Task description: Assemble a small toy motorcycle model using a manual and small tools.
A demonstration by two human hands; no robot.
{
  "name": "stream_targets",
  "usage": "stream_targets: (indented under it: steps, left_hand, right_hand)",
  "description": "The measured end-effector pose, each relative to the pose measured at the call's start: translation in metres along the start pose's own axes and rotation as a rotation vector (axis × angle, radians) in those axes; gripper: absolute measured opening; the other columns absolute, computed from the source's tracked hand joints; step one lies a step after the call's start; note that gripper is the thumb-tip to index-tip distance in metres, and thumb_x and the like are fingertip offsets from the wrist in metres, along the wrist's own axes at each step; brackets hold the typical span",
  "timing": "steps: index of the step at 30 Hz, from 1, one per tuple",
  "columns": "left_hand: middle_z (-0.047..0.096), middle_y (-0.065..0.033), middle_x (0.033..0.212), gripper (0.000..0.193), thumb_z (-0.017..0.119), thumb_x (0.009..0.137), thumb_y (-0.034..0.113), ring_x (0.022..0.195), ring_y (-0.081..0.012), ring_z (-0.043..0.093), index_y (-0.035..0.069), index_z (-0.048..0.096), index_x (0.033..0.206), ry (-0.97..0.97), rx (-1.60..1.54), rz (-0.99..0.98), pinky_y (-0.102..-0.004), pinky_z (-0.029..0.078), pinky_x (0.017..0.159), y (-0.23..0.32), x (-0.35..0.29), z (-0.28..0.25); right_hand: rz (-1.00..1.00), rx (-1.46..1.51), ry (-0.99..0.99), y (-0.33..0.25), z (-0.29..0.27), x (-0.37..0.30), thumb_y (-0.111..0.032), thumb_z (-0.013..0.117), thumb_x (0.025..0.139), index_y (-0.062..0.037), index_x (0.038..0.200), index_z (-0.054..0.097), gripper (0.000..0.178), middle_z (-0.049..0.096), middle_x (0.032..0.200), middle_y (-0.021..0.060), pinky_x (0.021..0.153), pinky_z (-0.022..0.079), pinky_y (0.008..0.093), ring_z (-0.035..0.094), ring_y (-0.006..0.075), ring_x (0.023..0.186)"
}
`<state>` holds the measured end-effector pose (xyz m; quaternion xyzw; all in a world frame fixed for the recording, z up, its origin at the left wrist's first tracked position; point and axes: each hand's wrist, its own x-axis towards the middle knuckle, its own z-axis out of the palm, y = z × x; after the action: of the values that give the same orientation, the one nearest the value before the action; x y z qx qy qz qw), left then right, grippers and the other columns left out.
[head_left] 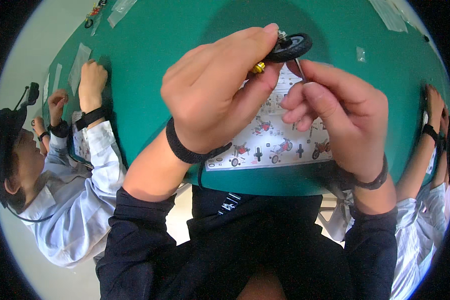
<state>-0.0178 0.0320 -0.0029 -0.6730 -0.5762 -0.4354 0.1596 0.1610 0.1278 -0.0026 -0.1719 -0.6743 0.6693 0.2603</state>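
My left hand [210, 90] is closed round part of a small toy vehicle. From its fingertips sticks out a black-tyred toy wheel [299, 47] with a silvery metal piece [282, 36] beside its hub. A yellow piece [258, 67] shows between the thumb and fingers; the rest of the assembly is hidden. My right hand [342, 112] pinches a thin metal rod [301, 71], whose upper end reaches the underside of the wheel. Whether it touches there I cannot tell. Under both hands lies a printed instruction sheet [265, 156] with pictures of toy motorcycles.
The green table [150, 65] bears clear plastic bags [80, 62] at the left and a small one [361, 54] at the right. Small coloured parts [92, 15] lie far left. A person [75, 185] sits at my left; another person's arm [420, 155] rests at the right.
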Motion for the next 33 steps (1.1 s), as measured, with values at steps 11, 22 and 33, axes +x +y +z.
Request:
stream_targets:
  steps: [11, 22, 33]
  left_hand:
    - [0.071, -0.0186, 0.101, 0.031, 0.073, 0.077, -0.004, 0.088, -0.0260, 0.071, -0.004, 0.067, 0.107, 0.039, 0.037, 0.112, -0.0320, 0.056, 0.078, 0.004, -0.004, -0.009]
    - [0.069, -0.0139, 0.098, 0.039, 0.076, 0.072, 0.004, 0.078, -0.0263, 0.069, 0.004, 0.066, 0.110, 0.065, -0.229, 0.018, -0.0298, 0.054, 0.065, 0.013, -0.007, 0.001]
    - [0.067, -0.0118, 0.089, 0.027, 0.077, 0.073, 0.009, 0.075, -0.0254, 0.065, 0.000, 0.065, 0.095, -0.148, -0.027, 0.212, -0.0323, 0.050, 0.066, 0.008, 0.012, -0.008]
  right_hand:
    - [0.185, 0.132, -0.092, -0.013, 0.003, 0.006, -0.011, 0.053, 0.098, 0.0029, 0.103, 0.059, 0.016, 0.066, 0.076, 0.0107, 0.047, 0.041, 0.0154, 0.053, 0.0055, 0.048]
    - [0.219, 0.221, -0.180, -0.012, -0.013, 0.008, -0.024, 0.052, 0.099, -0.0038, 0.095, 0.056, 0.021, 0.043, 0.061, -0.0054, 0.044, 0.020, 0.0176, 0.031, 0.0013, 0.049]
    - [0.306, 0.377, -0.048, -0.015, -0.063, 0.026, -0.019, 0.048, 0.101, -0.0052, 0.090, 0.052, 0.018, 0.037, 0.059, -0.0027, 0.045, 0.025, 0.0231, 0.028, 0.0079, 0.047]
